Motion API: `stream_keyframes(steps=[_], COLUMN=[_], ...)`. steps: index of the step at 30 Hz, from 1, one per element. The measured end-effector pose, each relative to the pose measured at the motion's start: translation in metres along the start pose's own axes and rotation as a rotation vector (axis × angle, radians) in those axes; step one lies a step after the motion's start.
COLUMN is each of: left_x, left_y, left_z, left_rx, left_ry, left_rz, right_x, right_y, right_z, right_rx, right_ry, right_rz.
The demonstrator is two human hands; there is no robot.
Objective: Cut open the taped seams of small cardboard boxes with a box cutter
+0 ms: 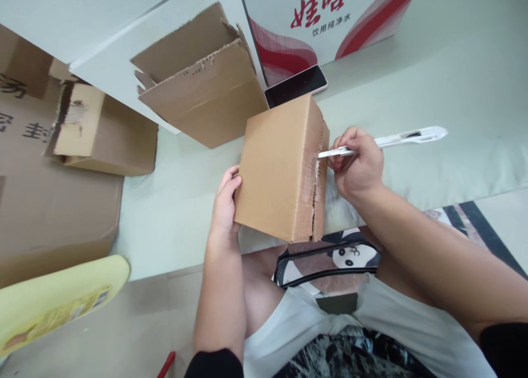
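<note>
A small brown cardboard box (pixel 272 169) is tilted up over the near edge of the pale green table cover. My left hand (pixel 226 199) grips its left side, the thumb on the near face and the other fingers partly hidden behind it. In my right hand (pixel 358 163) is a white utility knife (pixel 406 138), closed in the fist with its handle pointing right. The knife's blade end touches the seam on the box's right side. Along that seam runs a ragged, split cardboard edge with a strip of clear tape.
Behind the box stands an opened cardboard box (pixel 206 92), beside a phone (pixel 297 85) and a white and red carton (pixel 330 26). Another small box (pixel 111 130) lies at left on a large carton (pixel 61 202). A yellow rounded object (pixel 61 295) is lower left.
</note>
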State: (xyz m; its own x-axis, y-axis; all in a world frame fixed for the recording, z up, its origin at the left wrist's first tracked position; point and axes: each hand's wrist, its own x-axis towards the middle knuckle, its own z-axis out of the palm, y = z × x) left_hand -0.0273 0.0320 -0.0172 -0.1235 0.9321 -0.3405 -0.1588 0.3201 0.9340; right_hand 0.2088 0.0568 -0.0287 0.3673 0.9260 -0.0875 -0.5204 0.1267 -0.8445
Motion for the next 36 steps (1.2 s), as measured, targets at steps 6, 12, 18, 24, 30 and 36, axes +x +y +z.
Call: stream_keyframes(steps=[6, 12, 18, 24, 30, 36], left_x=[0.0001, 0.0002, -0.0008, -0.0004, -0.0009, -0.002], left_y=[0.0004, 0.0006, 0.0015, 0.001, 0.0024, 0.0044], left_z=[0.0008, 0.0012, 0.002, 0.0017, 0.0026, 0.004], left_rx=[-0.029, -0.04, -0.045, -0.041, -0.044, -0.041], left_ry=[0.033, 0.038, 0.04, 0.034, 0.045, 0.062], left_rz=[-0.009, -0.015, -0.012, -0.008, -0.015, -0.039], right_x=[0.0014, 0.0026, 0.0023, 0.0027, 0.0027, 0.0027], right_y=[0.0025, 0.0027, 0.0036, 0.0047, 0.0042, 0.0047], right_z=[-0.0026, -0.0033, -0.004, -0.0046, -0.0036, -0.0032], right_rx=[-0.014, -0.014, -0.03, -0.02, 0.007, 0.018], right_ry=[-0.027, -0.034, -0.044, -0.039, -0.015, -0.016], right_rz=[-0.011, -0.013, -0.037, -0.036, -0.029, -0.039])
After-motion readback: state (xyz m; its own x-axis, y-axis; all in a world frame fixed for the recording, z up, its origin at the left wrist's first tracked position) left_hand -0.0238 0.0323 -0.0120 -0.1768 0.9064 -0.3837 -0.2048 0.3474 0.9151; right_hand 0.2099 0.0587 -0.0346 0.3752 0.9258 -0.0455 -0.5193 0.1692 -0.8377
